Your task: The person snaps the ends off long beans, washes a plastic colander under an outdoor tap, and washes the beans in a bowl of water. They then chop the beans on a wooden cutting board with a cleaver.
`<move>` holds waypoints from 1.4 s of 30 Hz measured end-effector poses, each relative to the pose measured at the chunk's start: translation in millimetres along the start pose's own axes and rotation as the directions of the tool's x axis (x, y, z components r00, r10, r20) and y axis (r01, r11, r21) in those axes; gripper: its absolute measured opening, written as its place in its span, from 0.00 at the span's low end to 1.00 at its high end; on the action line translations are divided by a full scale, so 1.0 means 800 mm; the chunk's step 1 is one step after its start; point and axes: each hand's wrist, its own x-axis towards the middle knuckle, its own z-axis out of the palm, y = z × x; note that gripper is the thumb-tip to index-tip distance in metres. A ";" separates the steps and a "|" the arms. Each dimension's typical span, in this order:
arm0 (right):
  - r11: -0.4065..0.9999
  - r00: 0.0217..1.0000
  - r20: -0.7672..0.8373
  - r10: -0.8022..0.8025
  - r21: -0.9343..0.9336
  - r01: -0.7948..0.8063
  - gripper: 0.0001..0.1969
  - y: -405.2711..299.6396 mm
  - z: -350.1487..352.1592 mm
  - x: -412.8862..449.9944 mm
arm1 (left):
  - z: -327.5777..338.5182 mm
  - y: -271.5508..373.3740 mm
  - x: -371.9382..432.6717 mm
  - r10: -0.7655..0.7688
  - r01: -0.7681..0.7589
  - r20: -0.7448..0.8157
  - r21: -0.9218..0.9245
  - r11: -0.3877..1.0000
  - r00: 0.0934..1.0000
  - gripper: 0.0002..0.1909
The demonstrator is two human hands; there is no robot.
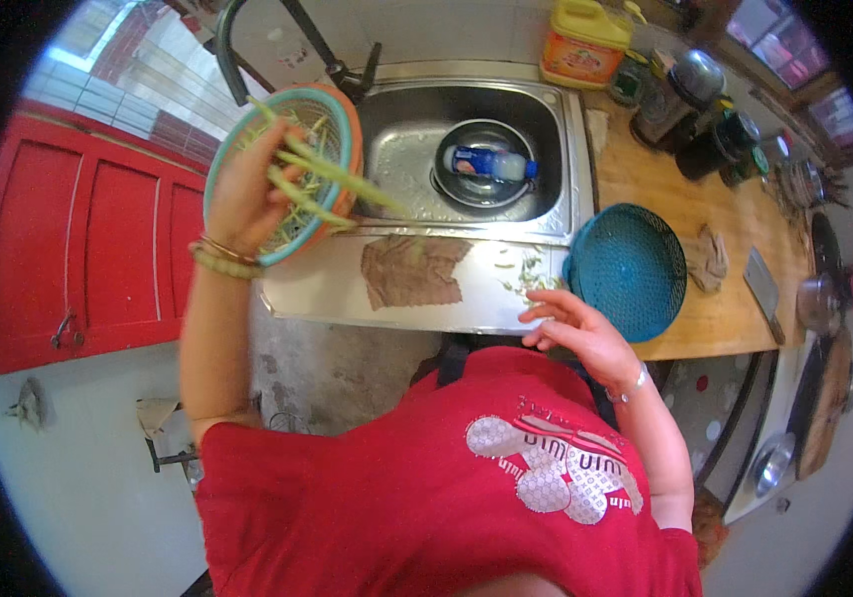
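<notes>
Several long green bean pods (344,179) are gripped in my left hand (251,190), slanting out to the right past its fingers. That hand is over a turquoise mesh basket (277,257), which sits in an orange basin (356,149) at the sink's left end. More green pieces lie inside the basket. My right hand (583,332) is by the counter's front edge, fingers apart, with nothing seen in it. Just beyond its fingertips, small green trimmings (534,272) are scattered on the metal ledge (314,287). A blue plastic colander (628,272) stands beside them.
In the steel sink (404,149), a bottle (490,164) lies in a round pan (463,195). A black faucet (352,78) rises behind. A brown cloth (411,272) lies on the ledge. The wooden counter (710,313) holds a cleaver (762,287) and a crumpled rag (710,257).
</notes>
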 end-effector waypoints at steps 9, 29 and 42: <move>0.997 0.980 -0.185 0.071 -0.012 -0.075 0.15 0.024 -0.006 0.014 | -0.247 0.034 0.139 -0.181 0.382 -0.434 0.436 0.815 0.883 0.16; 0.980 0.703 -0.706 -0.091 -0.187 -0.061 0.12 0.090 -0.022 -0.028 | -0.223 -0.042 0.151 0.252 -0.146 0.225 0.943 -0.298 0.941 0.43; 0.963 0.250 -0.933 -0.258 -0.268 -0.009 0.13 0.134 -0.089 -0.048 | -0.312 -0.113 0.193 0.115 -0.039 0.042 0.999 -0.024 0.992 0.33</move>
